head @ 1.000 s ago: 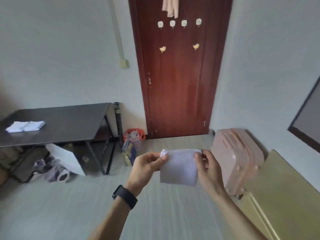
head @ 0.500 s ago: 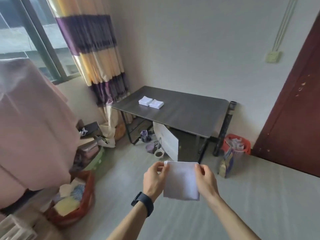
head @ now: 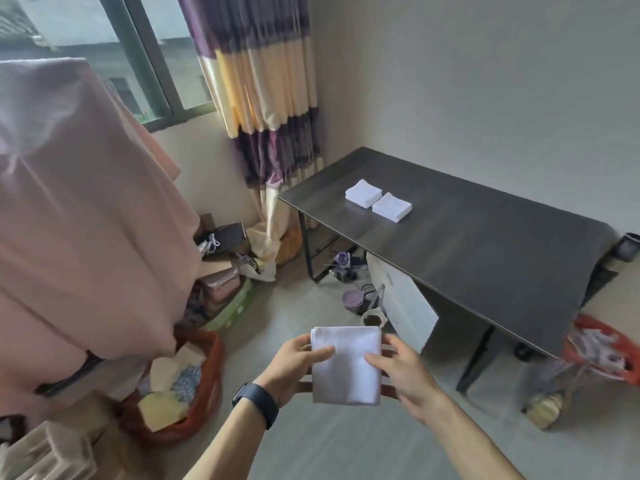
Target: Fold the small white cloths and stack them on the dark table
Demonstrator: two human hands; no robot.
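1. Head view, the only one here. Both hands are out front holding one folded white cloth (head: 344,365) flat in the air above the floor.
2. Left hand (head: 294,365): the grip is pinching the cloth's left edge, thumb lying on top and fingers curled underneath. There's a black watch (head: 256,403) on that wrist.
3. Right hand (head: 407,377): same deal on the right edge, with the thumb pressed on top and fingertips poking out from under the cloth. So both grips are closed on the cloth, not spread.
4. The cloth sits right between the two grips and is a neat rectangle.
5. Ahead of the grips and off to the right is the dark table (head: 485,251). It's well apart from the hands.
6. On the table's far left part are two piles of folded white cloths, the far pile (head: 363,193) and the near pile (head: 392,206), just beside each other, maybe touching at a corner.
7. Left of the grips, low on the floor, there's a red basket (head: 207,382) with mixed fabric in it. Above that hangs a big pink sheet (head: 69,202).
8. Far beyond the grips there's a striped purple-and-yellow curtain (head: 263,81) by the window.
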